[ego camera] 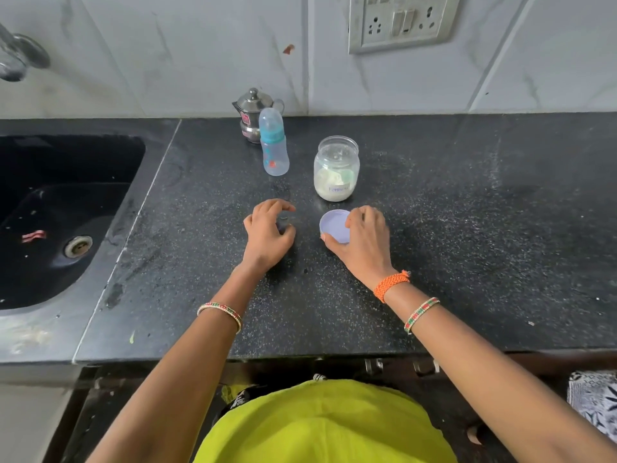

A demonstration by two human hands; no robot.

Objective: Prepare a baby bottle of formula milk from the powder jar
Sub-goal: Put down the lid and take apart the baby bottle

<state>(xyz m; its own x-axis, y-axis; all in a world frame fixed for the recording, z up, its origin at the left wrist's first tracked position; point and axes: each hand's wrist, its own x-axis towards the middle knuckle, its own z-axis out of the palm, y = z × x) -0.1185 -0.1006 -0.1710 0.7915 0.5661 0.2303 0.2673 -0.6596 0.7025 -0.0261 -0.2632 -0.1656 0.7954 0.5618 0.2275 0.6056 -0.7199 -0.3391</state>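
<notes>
The right hand (362,240) pinches the round lilac plastic lid (335,226) by its rim, mid-counter. The left hand (268,233) is loosely curled, empty. The clear lidless powder jar (336,168) stands toward the back edge, exposed to spills. The capped translucent blue baby bottle (273,147) may tip if knocked.

A black speckled countertop (450,248) carries a steel pot (252,111), baby bottle (273,147), open powder jar (336,168) and lid (334,225).
</notes>
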